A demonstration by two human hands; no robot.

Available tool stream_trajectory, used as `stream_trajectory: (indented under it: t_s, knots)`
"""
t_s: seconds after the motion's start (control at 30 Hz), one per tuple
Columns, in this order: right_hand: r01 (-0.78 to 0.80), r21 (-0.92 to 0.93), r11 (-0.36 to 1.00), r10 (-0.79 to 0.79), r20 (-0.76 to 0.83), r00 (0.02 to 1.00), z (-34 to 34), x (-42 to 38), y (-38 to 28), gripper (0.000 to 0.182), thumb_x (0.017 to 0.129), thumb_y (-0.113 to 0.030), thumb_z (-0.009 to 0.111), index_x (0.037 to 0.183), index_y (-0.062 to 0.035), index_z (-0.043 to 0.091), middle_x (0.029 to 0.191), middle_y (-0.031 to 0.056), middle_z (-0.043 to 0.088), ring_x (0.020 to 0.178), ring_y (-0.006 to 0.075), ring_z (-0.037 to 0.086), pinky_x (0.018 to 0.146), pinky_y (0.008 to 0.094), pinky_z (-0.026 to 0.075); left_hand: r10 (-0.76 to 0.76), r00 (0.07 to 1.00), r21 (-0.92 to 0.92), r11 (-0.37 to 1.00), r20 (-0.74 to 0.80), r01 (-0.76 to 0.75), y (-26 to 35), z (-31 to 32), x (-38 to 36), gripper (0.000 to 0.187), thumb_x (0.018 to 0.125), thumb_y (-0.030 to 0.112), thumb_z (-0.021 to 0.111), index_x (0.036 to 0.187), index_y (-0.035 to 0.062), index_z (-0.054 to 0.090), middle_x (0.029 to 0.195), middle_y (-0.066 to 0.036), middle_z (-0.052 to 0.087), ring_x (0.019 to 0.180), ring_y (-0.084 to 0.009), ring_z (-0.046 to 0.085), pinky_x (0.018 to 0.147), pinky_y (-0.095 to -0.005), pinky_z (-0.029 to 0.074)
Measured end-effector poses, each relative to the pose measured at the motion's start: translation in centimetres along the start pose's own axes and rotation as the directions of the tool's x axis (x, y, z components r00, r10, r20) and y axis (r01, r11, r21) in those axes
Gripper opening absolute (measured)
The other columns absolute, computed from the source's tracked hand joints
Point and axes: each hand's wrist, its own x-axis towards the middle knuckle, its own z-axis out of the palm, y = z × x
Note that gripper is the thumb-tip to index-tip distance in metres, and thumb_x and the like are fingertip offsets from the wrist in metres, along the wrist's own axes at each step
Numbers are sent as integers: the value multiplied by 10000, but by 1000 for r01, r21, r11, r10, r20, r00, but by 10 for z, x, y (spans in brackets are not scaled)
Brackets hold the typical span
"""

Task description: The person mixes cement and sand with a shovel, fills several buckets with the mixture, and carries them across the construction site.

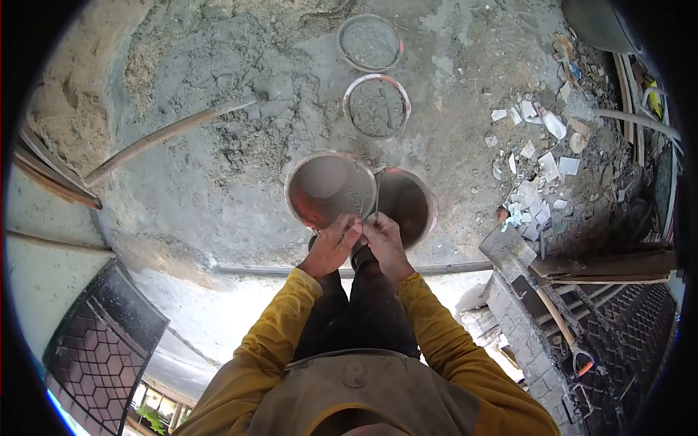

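Observation:
My left hand (331, 245) and my right hand (387, 245) meet in front of my legs, their fingers closed and almost touching. Between them they pinch a thin, dark bucket handle (377, 195), which looks like wire; its ends are hard to make out. Below my left hand stands an open bucket (296, 173) with a dusty, reddish inside. A second bucket (432, 211), darker within, stands against it on the right, under my right hand. My fingers partly cover both near rims.
Two buckets of grey mortar, one nearer (376, 109) and one farther (369, 42), stand ahead. Wet mortar (247, 138) spreads left, with a long wooden handle (171, 138) across it. Broken white pieces (547, 167) litter the right. A shovel (556, 312) lies lower right.

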Motion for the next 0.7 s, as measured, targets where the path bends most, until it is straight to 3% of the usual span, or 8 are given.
stream_trajectory:
  t_s: [0.13,0.2,0.27,0.4,0.5,0.57,0.6,0.7]
  knots:
    - [-66,51,997,72,-126,989,-40,-8,19,320,968,-301,532,728,-90,505,680,-6,530,587,62,471,542,226,392,-103,991,229,970,82,82,-35,4,37,311,969,321,467,993,41,600,913,-181,638,897,-372,613,786,-395,475]
    - [-80,88,993,96,-195,976,-71,-5,35,395,984,-376,499,712,-90,515,663,7,539,567,69,477,527,236,395,-62,993,349,937,101,23,-63,0,53,319,961,322,471,971,35,609,872,-178,636,865,-356,621,774,-407,470]
    - [-24,-249,968,-47,-276,960,-105,3,75,420,958,-366,541,699,-35,543,634,32,560,566,109,517,539,274,443,-22,992,462,886,128,-40,-84,-8,66,327,952,323,475,949,28,618,830,-176,635,833,-340,629,762,-419,466]
    - [-80,-365,927,-65,-367,928,-124,-2,97,415,948,-345,540,699,-12,549,633,70,575,567,134,566,556,304,467,-76,939,702,684,337,-197,-116,-17,95,285,910,291,489,936,59,654,912,-184,660,896,-374,618,780,-459,473]
    - [-160,-531,832,-55,-367,929,-135,9,132,348,909,-303,564,747,5,583,668,140,606,620,243,624,609,366,489,-179,883,782,560,434,-272,-135,-22,114,236,874,241,509,886,63,663,894,-180,660,883,-369,620,787,-470,478]
    - [-74,-698,712,-270,-370,889,-137,15,175,345,908,-288,570,785,33,609,703,131,618,642,203,624,602,331,487,-40,795,723,448,605,-527,-160,-26,127,174,827,187,542,826,52,652,855,-178,650,858,-365,617,775,-474,472]
    - [-149,-638,756,-189,-430,883,-137,13,184,316,849,-305,593,787,3,626,815,237,633,815,419,611,731,469,474,-53,789,739,393,612,-547,-166,-26,131,110,784,136,570,787,59,649,825,-167,644,857,-351,613,775,-465,467]
    - [-252,-658,710,-112,-458,882,-137,8,203,303,875,-301,590,864,-8,665,830,194,666,794,316,661,714,392,499,-5,764,729,303,646,-614,-183,-24,140,80,768,117,585,779,78,654,819,-142,646,884,-317,615,785,-476,456]
